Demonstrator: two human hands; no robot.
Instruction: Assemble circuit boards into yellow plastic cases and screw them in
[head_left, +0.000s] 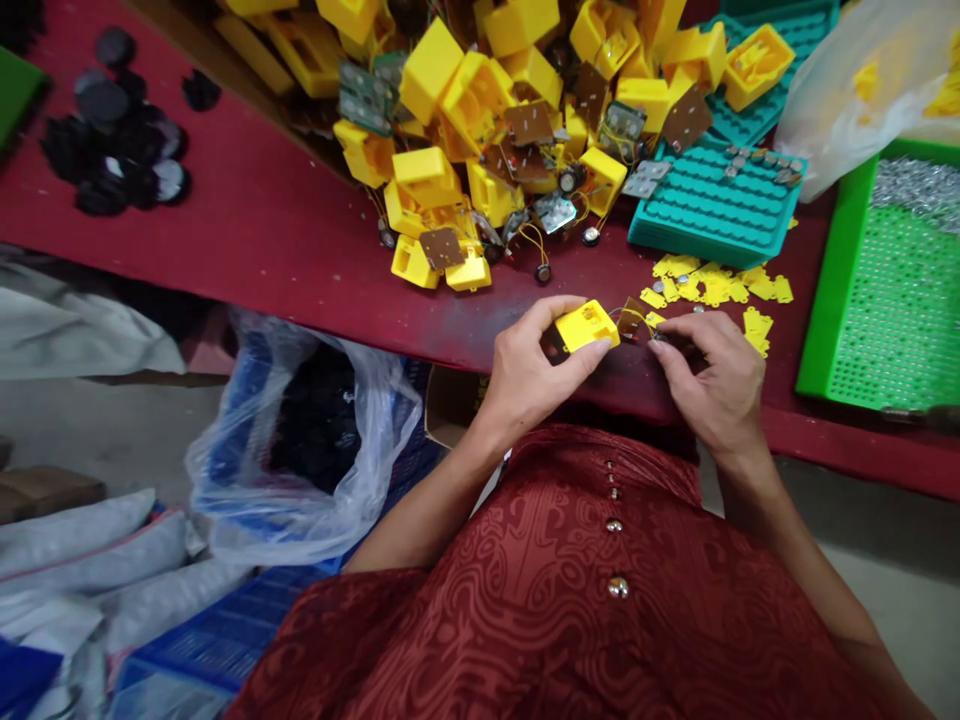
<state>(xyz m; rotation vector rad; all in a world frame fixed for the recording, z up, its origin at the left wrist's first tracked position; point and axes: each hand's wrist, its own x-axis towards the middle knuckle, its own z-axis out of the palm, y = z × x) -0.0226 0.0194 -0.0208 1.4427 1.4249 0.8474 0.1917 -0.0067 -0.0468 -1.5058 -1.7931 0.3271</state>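
My left hand [536, 362] grips a small yellow plastic housing [587, 325] between thumb and fingers, above the table's front edge. Thin wires run from the housing to a brown circuit board [631, 318] on its right. My right hand [716, 375] pinches at the wires [643, 325] beside that board; whether a small part also sits between its fingertips is hidden. Just beyond the right hand lie loose flat yellow plastic pieces [712, 283]. Farther back is a heap of yellow housings [472, 100] with wired boards and small round black parts.
Stacked teal trays [720, 205] carry small round metal parts. A green tray [821, 310] with metal bits stands at the right, near a plastic bag [870, 90]. Black round pieces [105, 150] lie at the left. Below the table edge is a plastic-lined blue crate [251, 400].
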